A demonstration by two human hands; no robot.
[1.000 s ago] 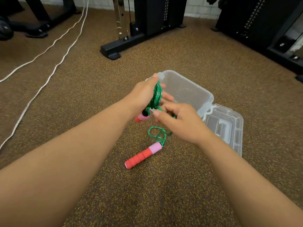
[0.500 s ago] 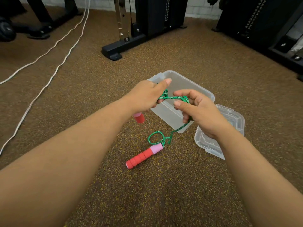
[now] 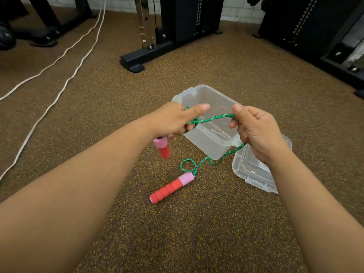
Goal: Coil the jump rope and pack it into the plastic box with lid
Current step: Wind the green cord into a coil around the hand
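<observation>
My left hand (image 3: 173,121) is closed around coils of the green jump rope (image 3: 212,118), and one red-and-pink handle (image 3: 162,147) hangs below its fist. A taut stretch of rope runs across to my right hand (image 3: 256,133), which pinches it. From there the rope drops to the floor, makes a small loop and ends at the second handle (image 3: 171,188) lying on the carpet. The clear plastic box (image 3: 204,140) stands open behind my hands. Its lid (image 3: 254,174) lies on the floor to the right, partly hidden by my right wrist.
Brown speckled carpet covers the floor. Black gym machine bases (image 3: 134,64) stand at the back centre and back right (image 3: 334,56). Two white cords (image 3: 65,83) run along the floor on the left.
My hands have drawn apart, stretching a length of rope between them. The right hand moved right and slightly up; the handle under the left hand hangs lower.
</observation>
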